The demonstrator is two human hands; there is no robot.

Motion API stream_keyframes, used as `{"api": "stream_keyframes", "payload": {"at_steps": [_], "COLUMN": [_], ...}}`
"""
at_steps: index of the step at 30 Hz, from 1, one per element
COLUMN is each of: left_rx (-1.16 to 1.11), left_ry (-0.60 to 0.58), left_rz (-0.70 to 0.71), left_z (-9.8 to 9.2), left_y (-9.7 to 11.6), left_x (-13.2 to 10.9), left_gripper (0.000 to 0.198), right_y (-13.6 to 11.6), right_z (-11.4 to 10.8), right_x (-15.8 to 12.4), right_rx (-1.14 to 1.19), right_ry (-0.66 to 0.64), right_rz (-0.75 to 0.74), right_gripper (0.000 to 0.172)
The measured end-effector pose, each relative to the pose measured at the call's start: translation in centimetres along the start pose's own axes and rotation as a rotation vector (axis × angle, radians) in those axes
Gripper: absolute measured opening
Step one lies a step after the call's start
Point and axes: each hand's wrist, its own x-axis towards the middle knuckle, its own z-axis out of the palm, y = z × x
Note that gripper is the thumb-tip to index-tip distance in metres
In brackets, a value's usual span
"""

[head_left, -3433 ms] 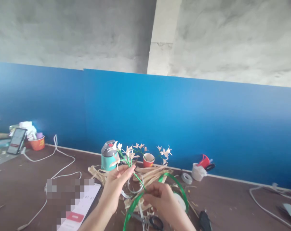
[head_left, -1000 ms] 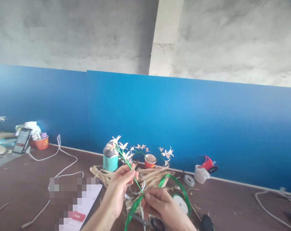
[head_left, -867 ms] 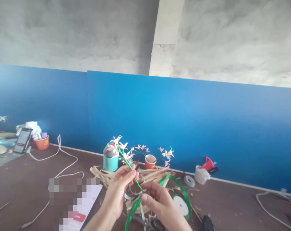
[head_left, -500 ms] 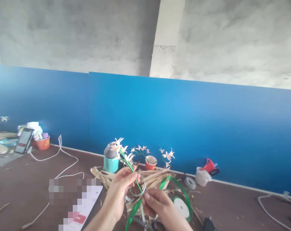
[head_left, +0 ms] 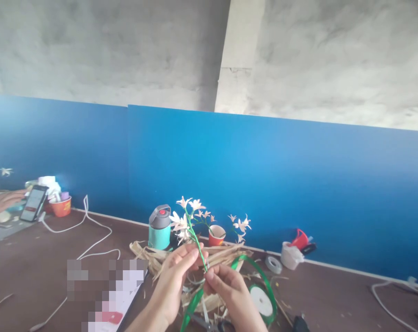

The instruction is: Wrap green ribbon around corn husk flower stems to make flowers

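My left hand (head_left: 181, 267) pinches the green stem of an artificial flower spray (head_left: 191, 226) with pale cream blossoms at its top. Lower down, my right hand (head_left: 228, 286) grips the bottom end of the same stem between thumb and fingers. The spray stands nearly upright, tipped a little left. Beneath my hands, dry husk strips (head_left: 150, 258) lie spread on the table, with scissors (head_left: 205, 323) among them, partly hidden. Green ribbon (head_left: 264, 272) loops out beside my right hand, near a white spool (head_left: 260, 299).
Behind the husks stand a teal flask (head_left: 159, 236) and a paper cup (head_left: 216, 236) with more flower stems. A tape roll (head_left: 273, 264) and a white container (head_left: 291, 256) are at right. Far left are a phone (head_left: 34, 203), a red bowl (head_left: 61, 206) and another person's hand (head_left: 6, 202).
The flower spray has turned and swung to the right, more upright, its blossoms now uncovering the flask's lid. My right hand has risen slightly. Another person's hand has appeared at far left.
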Motion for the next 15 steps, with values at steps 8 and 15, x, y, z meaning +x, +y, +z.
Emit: {"api": "stream_keyframes", "payload": {"at_steps": [8, 15], "left_rx": [-0.018, 0.022], "left_ry": [0.024, 0.108], "left_rz": [0.004, 0.094], "left_z": [-0.5, -1.4], "left_y": [-0.2, 0.1], "left_x": [0.6, 1.6], "left_gripper": [0.023, 0.021], "right_y": [0.1, 1.4], "right_z": [-0.2, -1.7], "right_x": [-0.4, -0.2], "right_rx": [0.118, -0.242], "right_ry": [-0.111, -0.055], "right_rz": [0.095, 0.167], "right_gripper": [0.041, 0.03]}}
